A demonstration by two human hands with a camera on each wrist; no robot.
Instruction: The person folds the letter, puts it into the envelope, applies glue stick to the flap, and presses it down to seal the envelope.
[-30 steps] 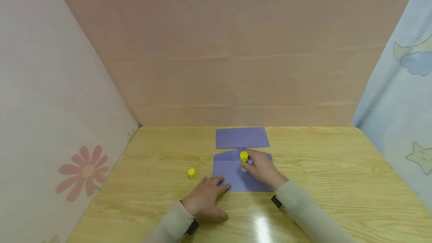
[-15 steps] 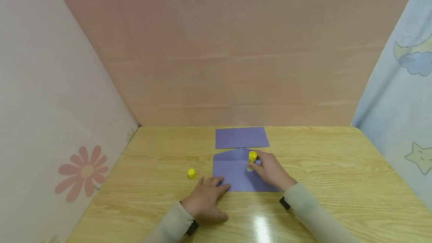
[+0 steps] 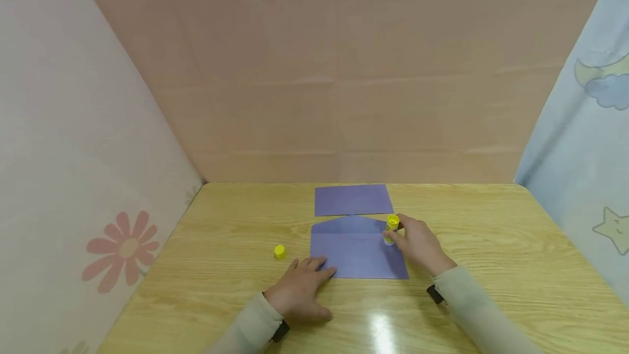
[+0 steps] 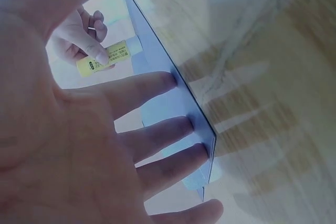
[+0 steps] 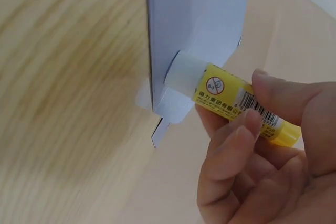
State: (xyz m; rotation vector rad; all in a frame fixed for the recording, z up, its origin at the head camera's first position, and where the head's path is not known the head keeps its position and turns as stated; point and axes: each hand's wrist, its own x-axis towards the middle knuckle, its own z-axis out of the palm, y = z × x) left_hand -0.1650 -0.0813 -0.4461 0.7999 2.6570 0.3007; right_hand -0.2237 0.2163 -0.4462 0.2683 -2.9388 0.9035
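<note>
My right hand (image 3: 421,243) pinches a yellow and white glue stick (image 5: 231,98) between thumb and fingers. Its white end meets the purple envelope (image 3: 351,253) near the right side, a little below the flap crease; the yellow base points up. The envelope lies on the table with its flap unfolded toward the back. My left hand (image 3: 301,290) rests spread at the envelope's front left corner, and in the left wrist view its straight fingertips (image 4: 197,153) touch the paper near its edge. A yellow cap (image 3: 279,252) stands on the table left of the envelope.
A second purple envelope or sheet (image 3: 352,200) lies flat just behind the first one. The wooden table (image 3: 236,217) is bounded by a tan backdrop (image 3: 344,97) at the back and by printed cloths at both sides.
My right hand has moved the glue stick rightward across the envelope, from near its middle to its right side. The left hand and the cap have stayed where they were.
</note>
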